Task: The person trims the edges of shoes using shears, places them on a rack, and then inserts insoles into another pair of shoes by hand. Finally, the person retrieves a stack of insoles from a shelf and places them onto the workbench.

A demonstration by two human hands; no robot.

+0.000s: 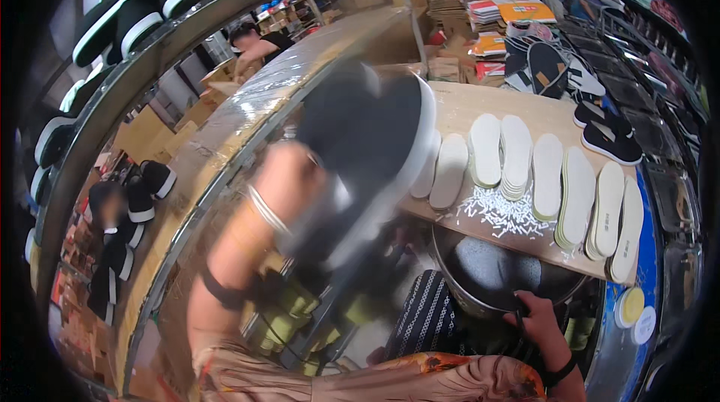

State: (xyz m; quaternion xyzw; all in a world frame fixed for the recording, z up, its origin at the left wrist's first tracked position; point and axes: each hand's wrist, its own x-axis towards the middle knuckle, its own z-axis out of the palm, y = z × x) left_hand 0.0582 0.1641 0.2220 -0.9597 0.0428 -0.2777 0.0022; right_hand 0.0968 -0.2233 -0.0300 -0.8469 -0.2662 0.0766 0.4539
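workbench [480, 113] w/ white insoles behind; left hand [296, 177] grips blurry black shoe [367, 132], long axis upright; right hand [536, 319] pinches pan rim [480, 301].

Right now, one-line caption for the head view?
Left hand lifts a blurred black shoe beside stacked white insoles; right hand grips a metal basin.

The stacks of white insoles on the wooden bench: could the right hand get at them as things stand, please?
Probably yes. The right hand rests at the rim of a dark metal basin just below the bench edge, and nothing stands between it and the white insoles above.
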